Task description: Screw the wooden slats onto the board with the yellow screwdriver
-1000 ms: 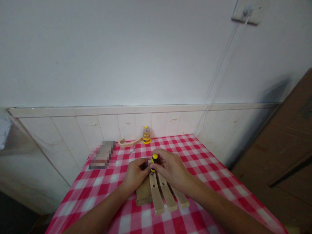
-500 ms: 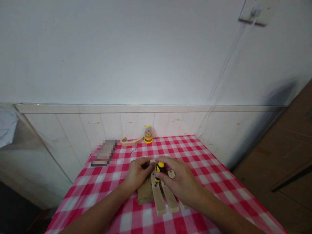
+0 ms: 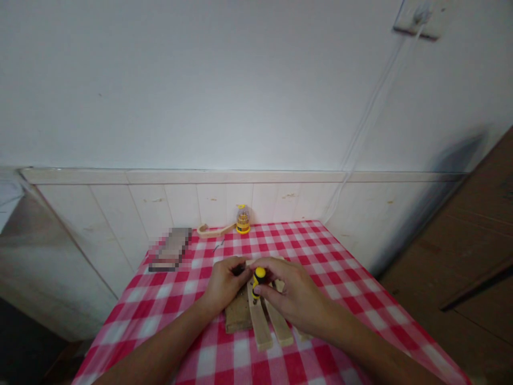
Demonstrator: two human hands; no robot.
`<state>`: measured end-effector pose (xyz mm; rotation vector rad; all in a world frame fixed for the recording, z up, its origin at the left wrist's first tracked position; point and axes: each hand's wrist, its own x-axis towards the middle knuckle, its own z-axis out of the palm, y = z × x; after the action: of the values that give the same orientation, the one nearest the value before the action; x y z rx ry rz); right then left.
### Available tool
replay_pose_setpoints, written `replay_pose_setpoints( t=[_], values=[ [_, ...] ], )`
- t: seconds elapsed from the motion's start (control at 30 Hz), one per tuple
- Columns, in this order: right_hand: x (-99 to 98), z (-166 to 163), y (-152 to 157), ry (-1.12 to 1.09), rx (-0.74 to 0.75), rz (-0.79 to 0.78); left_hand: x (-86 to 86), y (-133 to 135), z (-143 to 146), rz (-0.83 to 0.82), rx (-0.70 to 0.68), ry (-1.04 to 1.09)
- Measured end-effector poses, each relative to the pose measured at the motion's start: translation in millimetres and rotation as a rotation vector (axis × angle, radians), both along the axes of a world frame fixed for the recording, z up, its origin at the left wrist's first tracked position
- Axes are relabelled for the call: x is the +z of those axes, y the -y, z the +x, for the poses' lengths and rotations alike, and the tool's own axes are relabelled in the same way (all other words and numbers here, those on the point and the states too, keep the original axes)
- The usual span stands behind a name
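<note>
Nearest, wooden slats [image 3: 261, 331] extend from between the hands, a brown block [image 3: 238, 316] at their left; the right hand [image 3: 296, 291] pinches a yellow-and-black screwdriver [image 3: 259, 274] upright over the leftmost slat, the left hand [image 3: 224, 280] curls by its far end, grip unclear; beyond, a hooked wooden piece [image 3: 212, 232] lies beside a yellow-based container [image 3: 242, 221]
</note>
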<state>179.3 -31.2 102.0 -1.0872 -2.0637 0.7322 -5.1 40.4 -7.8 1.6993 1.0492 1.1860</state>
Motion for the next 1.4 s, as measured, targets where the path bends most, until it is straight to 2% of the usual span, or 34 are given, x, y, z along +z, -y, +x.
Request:
replay_pose_setpoints(
  t=[0.3,0.53,0.7,0.97,1.4],
  values=[
    [-2.1,-2.3,0.3,0.077,-0.11,0.023,3.2,2.8,0.4,-0.019,-0.024,0.005],
    [-6.0,-4.2,0.0,0.087,-0.139,0.063,2.2,2.7,0.8,-0.029,-0.029,0.024],
    [-8.4,-4.9,-0.9,0.053,-0.035,0.146,3.4,2.7,0.6,-0.014,-0.018,0.031],
    [-0.7,2.2,6.4,0.074,0.086,0.177,2.9,1.9,0.3,0.002,-0.05,0.031],
    [-3.0,1.6,1.7,0.099,0.013,0.161,0.2,0.9,-0.5,0.007,-0.014,-0.015]
  ],
)
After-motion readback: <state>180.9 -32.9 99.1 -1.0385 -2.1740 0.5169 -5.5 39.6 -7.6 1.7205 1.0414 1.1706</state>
